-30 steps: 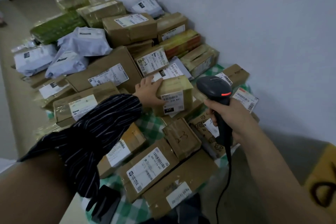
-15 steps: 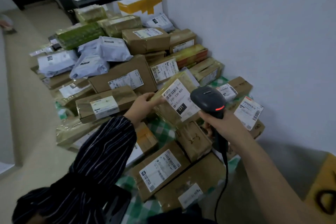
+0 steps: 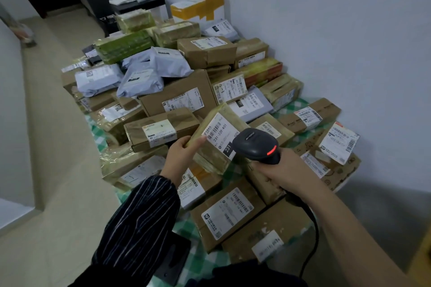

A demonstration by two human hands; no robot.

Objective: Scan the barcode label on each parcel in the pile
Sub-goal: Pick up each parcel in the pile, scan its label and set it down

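Above the pile [image 3: 179, 95], hands [image 3: 180, 154] [image 3: 282, 170] grip parcel [image 3: 210, 156] and scanner [image 3: 256, 144].

Your left arm extends forward in a dark striped sleeve [image 3: 140, 216], pushed up so the wrist is bare. Your left hand [image 3: 184, 152] grips the left edge of a tilted parcel [image 3: 217, 144], thumb lying on its labelled face and fingers curled round the edge. Your bare right arm comes in from the lower right. Your right hand [image 3: 288, 173] is wrapped round the handle of the scanner [image 3: 255, 144], whose head sits just beside the parcel's label.
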